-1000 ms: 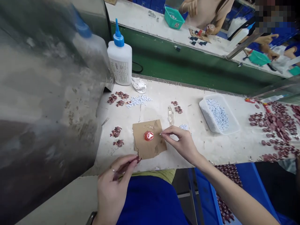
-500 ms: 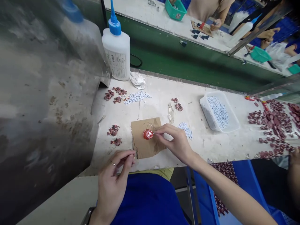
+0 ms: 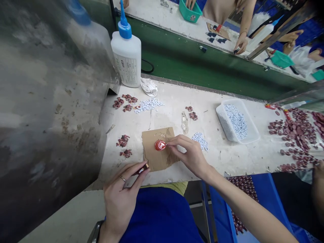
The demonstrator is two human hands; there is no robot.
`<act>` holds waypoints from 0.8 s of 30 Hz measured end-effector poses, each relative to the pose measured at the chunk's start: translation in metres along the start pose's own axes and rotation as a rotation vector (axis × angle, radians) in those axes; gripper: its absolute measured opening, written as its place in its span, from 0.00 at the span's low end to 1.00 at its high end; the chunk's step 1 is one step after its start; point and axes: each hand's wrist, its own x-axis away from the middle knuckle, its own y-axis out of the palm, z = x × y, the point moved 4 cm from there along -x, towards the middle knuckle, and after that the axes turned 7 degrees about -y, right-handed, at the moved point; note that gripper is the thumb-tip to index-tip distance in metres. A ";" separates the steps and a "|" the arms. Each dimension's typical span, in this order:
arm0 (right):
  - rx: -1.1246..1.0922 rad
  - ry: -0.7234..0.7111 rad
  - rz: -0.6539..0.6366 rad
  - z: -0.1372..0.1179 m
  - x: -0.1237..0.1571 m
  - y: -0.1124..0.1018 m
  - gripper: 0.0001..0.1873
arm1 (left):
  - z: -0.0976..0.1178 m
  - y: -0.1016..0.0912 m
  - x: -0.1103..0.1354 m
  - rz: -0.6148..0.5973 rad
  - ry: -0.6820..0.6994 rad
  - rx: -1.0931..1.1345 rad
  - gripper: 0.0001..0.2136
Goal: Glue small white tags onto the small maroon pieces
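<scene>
A small red cap (image 3: 160, 145) with something shiny and whitish in it sits on a torn piece of cardboard (image 3: 154, 160). My right hand (image 3: 188, 153) pinches at the right rim of this cap; whatever is between its fingertips is too small to make out. Lower left, over the table's front edge, my left hand (image 3: 124, 189) grips a small dark brown piece (image 3: 143, 168) between thumb and fingers, with a pale spot on it. Little piles of brown pieces (image 3: 123, 140) lie left of the cardboard. Tiny blue-and-white bits (image 3: 200, 140) are heaped beyond my right hand.
A glue bottle (image 3: 128, 60) with a blue nozzle stands at the back left beside a metal panel (image 3: 50, 101). A clear plastic tub (image 3: 249, 126) of blue-and-white bits is to the right. Many brown pieces (image 3: 298, 135) cover the far right. Other people work across the green divider (image 3: 177, 60).
My left hand has turned so the brown piece shows between its fingers. My right hand stays at the red cap. Across the divider, a person's hands have moved apart, one into a green basket.
</scene>
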 end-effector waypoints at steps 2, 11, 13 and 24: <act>-0.024 -0.017 0.050 -0.006 0.002 -0.003 0.10 | 0.002 0.000 0.002 0.009 -0.017 0.005 0.13; -0.339 0.001 0.101 -0.064 0.013 -0.003 0.08 | 0.030 0.001 -0.001 0.002 0.067 -0.004 0.14; -0.360 0.006 0.074 -0.068 0.014 -0.001 0.07 | 0.033 0.002 -0.001 0.004 0.085 -0.012 0.14; -0.240 -0.080 -0.052 -0.067 0.016 0.004 0.08 | 0.035 0.001 0.000 0.022 0.125 -0.055 0.13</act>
